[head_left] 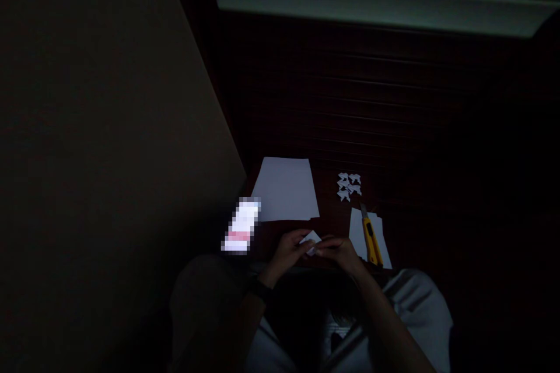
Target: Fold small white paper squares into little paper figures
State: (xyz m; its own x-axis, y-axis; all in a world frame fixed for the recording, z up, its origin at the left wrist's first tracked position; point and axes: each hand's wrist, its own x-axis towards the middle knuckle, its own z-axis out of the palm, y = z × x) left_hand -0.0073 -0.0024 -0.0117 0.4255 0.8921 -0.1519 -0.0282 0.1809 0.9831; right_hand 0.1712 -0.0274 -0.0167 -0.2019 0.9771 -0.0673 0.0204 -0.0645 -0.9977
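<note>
Between my two hands is a small piece of white folded paper (pixel 312 237), its pointed top showing above the fingers. My left hand (pixel 289 249) pinches its left side, thumb in front. From the right, my right hand (pixel 341 252) grips the other edge with thumb and fingertips. The lower part of the paper is partly hidden by the fingers. Just beyond lies a stack of large white sheets (pixel 286 189). Beside my right hand, a yellow box cutter (pixel 371 240) with its blade out rests on smaller white sheets (pixel 357 227).
Several small folded paper pieces (pixel 349 185) sit in a cluster at the back right of the dark table (pixel 330 207). A lit, pixelated phone-like screen (pixel 241 226) is at the left. A pale wall (pixel 109 128) rises on the left. The scene is dim.
</note>
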